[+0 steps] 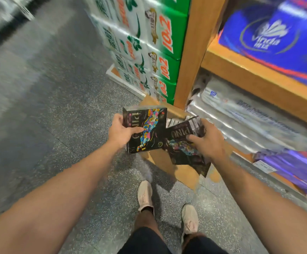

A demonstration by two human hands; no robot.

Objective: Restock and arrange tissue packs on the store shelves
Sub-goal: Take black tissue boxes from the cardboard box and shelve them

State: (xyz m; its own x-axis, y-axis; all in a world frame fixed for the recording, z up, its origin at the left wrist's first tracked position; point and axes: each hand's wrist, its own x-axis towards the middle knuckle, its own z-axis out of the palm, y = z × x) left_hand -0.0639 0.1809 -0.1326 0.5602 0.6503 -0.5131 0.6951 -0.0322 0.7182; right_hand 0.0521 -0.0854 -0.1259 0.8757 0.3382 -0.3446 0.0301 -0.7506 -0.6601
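Both bare arms reached forward and down over the speckled floor point(57, 125), above two pale shoes point(145, 195). The left hand point(120, 131) gripped a black tissue pack point(149, 129) by its left edge, thumb laid across the printed face. The right hand point(208, 140) clutched a second black pack point(182, 143), tilted, fingers curled over its top; the two packs were just beside each other at one corner. Beyond them stood a wooden shelf point(249, 74): its lower level held blurred silver-wrapped packs point(240, 116) with purple packs point(291, 165) at the front, its upper level a blue pack point(269, 37). Left of the wooden post point(191, 57), green-and-white packs point(145, 43) were stacked high.
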